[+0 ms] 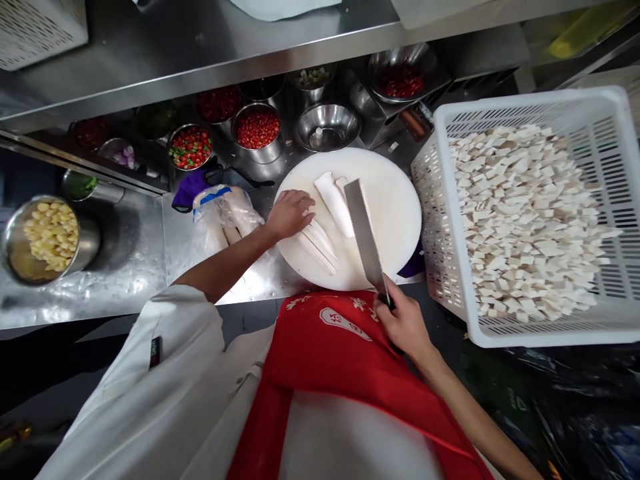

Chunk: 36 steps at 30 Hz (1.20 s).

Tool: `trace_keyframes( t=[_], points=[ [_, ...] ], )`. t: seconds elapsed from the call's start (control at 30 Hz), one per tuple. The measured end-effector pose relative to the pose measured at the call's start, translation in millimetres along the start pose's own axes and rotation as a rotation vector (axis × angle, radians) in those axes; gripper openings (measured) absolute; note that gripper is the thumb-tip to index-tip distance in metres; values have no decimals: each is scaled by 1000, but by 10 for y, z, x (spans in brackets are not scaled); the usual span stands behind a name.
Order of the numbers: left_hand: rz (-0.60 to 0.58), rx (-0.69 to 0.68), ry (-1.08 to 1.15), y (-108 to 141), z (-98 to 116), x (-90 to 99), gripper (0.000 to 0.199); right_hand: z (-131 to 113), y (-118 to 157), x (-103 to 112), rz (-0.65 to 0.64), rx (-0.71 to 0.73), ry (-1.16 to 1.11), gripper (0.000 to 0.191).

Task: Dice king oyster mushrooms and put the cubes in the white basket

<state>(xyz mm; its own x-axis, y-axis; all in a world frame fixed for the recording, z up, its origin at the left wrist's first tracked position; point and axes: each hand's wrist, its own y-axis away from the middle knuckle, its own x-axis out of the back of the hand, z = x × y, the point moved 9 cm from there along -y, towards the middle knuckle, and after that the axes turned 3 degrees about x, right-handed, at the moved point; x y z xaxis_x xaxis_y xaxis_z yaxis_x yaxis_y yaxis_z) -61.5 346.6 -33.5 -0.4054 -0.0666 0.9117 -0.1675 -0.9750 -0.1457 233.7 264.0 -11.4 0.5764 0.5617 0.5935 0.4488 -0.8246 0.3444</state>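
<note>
On a round white cutting board lie pale king oyster mushrooms. My left hand presses with bent fingers on the upper end of a sliced king oyster mushroom, whose long strips lie side by side. Right of it is an uncut king oyster mushroom, with part of another piece behind it. My right hand grips the black handle of a cleaver. The blade is over the board, beside the uncut mushroom, its tip pointing away from me. Whether the blade touches the board, I cannot tell.
Right of the board, a white plastic basket holds many cut mushroom chunks. A plastic bag of mushrooms lies left. Behind are metal bowls, including chopped red chillies, under a steel shelf. Far left stands a pot of garlic cloves.
</note>
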Motion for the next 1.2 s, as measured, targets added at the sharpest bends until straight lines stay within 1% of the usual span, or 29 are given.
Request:
trace_keyframes(
  t=[0.07,0.13,0.2,0.23,0.27,0.3,0.33,0.4,0.5,0.57,0.6,0.67,0.77,0.83,0.87,0.9,0.97,1.03,1.07,1.13,1.2],
  points=[
    [-96,10,26,-371,-39,-166,31,166,68,43,58,-107,-58,62],
    [-184,64,42,-719,-121,-372,49,298,149,79,100,-193,-113,62],
    [-262,199,51,-993,-280,-567,72,404,233,106,137,-260,-163,63],
    [-301,270,61,-1087,-359,-653,79,449,272,112,150,-288,-185,64],
    [-338,317,75,-1156,-411,-728,82,490,307,111,159,-311,-205,65],
    [-371,332,87,-1205,-426,-789,81,527,335,105,166,-329,-224,66],
    [-396,310,94,-1237,-403,-833,79,557,355,98,172,-342,-240,66],
    [-424,190,84,-1262,-264,-875,72,605,370,87,186,-356,-259,67],
    [-438,-11,66,-1244,2,-857,48,650,338,78,189,-361,-271,67],
    [-452,-84,78,-1262,108,-799,31,670,297,74,171,-358,-262,67],
    [-456,-91,95,-1291,118,-747,27,679,275,73,162,-355,-254,67],
    [-459,-58,165,-1374,64,-587,26,707,239,76,154,-355,-243,66],
    [-454,47,373,-1485,-116,-246,33,764,206,76,163,-375,-264,64],
    [-511,121,527,-1487,-231,-85,39,794,188,74,174,-388,-288,60],
    [-555,156,592,-1464,-280,-49,40,800,178,77,182,-390,-295,57],
    [-604,186,644,-1430,-323,-44,41,802,167,85,190,-390,-297,55],
    [-673,235,707,-1350,-417,-104,40,802,144,95,197,-396,-291,54],
    [-682,293,732,-1278,-552,-221,39,806,124,91,185,-409,-287,57],
    [-662,328,744,-1250,-633,-278,38,808,115,90,180,-414,-282,58],
    [-583,392,765,-1209,-802,-354,36,808,100,104,187,-413,-259,58],
    [-499,416,772,-1180,-922,-367,34,803,88,127,202,-406,-230,57]
  ],
)
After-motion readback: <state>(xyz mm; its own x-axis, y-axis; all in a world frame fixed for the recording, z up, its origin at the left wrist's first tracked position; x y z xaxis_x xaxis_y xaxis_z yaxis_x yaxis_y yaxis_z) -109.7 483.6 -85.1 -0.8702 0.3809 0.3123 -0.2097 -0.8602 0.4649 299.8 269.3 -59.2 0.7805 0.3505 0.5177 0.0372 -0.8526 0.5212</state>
